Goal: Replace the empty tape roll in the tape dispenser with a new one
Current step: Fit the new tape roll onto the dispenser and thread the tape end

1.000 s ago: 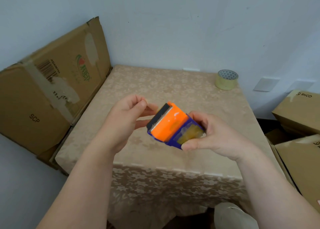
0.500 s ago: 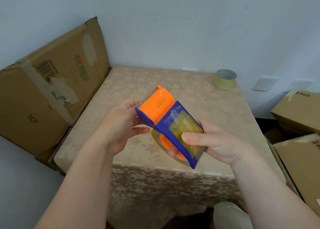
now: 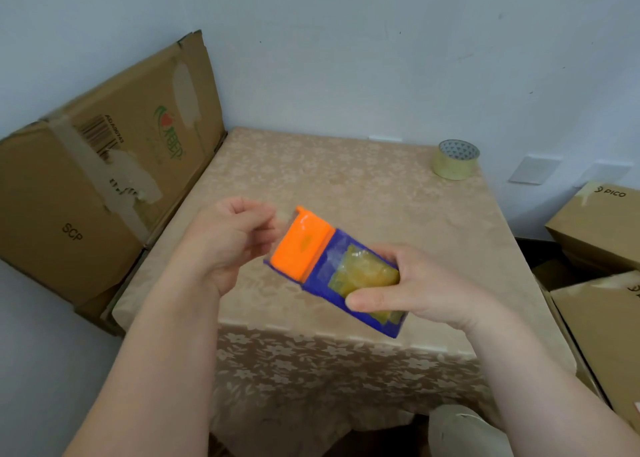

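Note:
I hold a blue tape dispenser (image 3: 320, 278) with an orange front part (image 3: 300, 244) in the air above the near half of the table. My right hand (image 3: 426, 288) grips its blue rear end, thumb across yellowish crumpled tape stuck on top. My left hand (image 3: 225, 242) is curled at the orange end, fingertips pinched by its far corner, where a pale translucent strip shows. A full roll of yellowish tape (image 3: 454, 160) stands alone at the table's far right corner. The roll inside the dispenser is hidden.
The table (image 3: 311, 179) has a beige flowered cloth and stands against a white wall. A big flattened cardboard box (image 3: 104, 186) leans at its left side. Brown cartons (image 3: 599, 228) are stacked to the right. A wall socket (image 3: 533, 169) sits behind the tape roll.
The dispenser has turned over so its top faces me, then dropped a little and moved right. My left hand came from behind it to its orange end.

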The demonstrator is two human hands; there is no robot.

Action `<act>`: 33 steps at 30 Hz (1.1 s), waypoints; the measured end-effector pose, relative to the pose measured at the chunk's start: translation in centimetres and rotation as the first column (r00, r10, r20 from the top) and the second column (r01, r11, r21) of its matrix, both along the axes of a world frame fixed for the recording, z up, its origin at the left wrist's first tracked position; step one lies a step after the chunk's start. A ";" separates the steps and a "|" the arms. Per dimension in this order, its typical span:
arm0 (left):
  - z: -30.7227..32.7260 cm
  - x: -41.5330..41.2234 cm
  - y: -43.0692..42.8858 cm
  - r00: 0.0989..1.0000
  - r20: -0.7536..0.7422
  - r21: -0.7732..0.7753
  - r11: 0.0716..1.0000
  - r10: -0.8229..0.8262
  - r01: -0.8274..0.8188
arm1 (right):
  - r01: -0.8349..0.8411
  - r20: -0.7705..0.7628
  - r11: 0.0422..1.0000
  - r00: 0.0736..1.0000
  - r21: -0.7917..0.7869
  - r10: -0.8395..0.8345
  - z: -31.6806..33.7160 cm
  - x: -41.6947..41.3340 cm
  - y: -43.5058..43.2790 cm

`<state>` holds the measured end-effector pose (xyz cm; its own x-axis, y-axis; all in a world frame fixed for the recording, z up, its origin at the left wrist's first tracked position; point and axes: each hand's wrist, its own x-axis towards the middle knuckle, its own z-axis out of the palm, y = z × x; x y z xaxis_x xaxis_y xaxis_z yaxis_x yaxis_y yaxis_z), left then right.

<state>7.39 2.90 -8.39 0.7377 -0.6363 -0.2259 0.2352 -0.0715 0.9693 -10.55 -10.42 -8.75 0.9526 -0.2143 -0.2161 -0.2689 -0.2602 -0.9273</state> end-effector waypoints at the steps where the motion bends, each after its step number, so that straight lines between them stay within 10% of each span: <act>1: 0.1 0.2 0.3 1.000 0.020 0.002 1.000 0.017 -0.017 | 0.015 -0.036 0.995 0.999 -0.098 -0.018 -0.2 0.0 0.0; 9: 0.7 -0.6 0.0 0.977 0.174 -0.148 0.984 0.123 -0.097 | 0.239 0.175 0.684 0.971 -0.689 -0.163 -1.8 0.8 0.1; 16: 2.3 -0.9 1.5 0.931 0.347 -0.317 0.920 -0.114 0.231 | 0.530 0.519 0.338 0.845 -0.778 -0.132 -2.2 0.5 -1.2; 26: 2.2 -0.4 2.3 0.910 0.412 -0.401 0.890 -0.035 0.216 | 0.644 0.640 0.157 0.764 -0.748 -0.084 -1.8 0.5 0.1; 33: 1.8 -0.3 1.6 0.946 0.270 -0.468 0.883 0.181 -0.036 | 0.629 0.639 0.244 0.768 -0.738 -0.047 -1.7 1.0 0.6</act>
